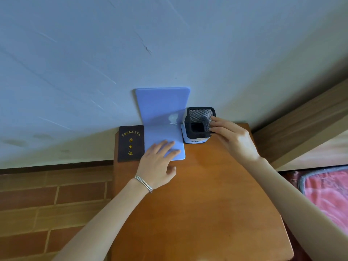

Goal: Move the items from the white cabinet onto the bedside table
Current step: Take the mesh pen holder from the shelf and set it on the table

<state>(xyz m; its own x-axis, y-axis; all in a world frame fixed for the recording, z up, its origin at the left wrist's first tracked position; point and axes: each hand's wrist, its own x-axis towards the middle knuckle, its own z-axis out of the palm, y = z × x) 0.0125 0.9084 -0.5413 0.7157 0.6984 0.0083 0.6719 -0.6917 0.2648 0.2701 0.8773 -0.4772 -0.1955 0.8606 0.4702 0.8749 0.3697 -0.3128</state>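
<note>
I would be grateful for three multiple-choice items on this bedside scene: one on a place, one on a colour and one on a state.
1. Where does the dark booklet lie?
A) left of the bookend
B) inside the mesh pen holder
C) on the pink blanket

2. What colour is the bookend?
A) red
B) light blue
C) green

3. What is the left hand doing?
A) gripping the pen holder
B) resting flat on the bookend's base
C) making a fist in the air

Answers:
1 A, the booklet lies against the bookend's left edge.
2 B, both its upright leaf and its base are light blue.
3 B, its straight fingers lie on the base.
</note>
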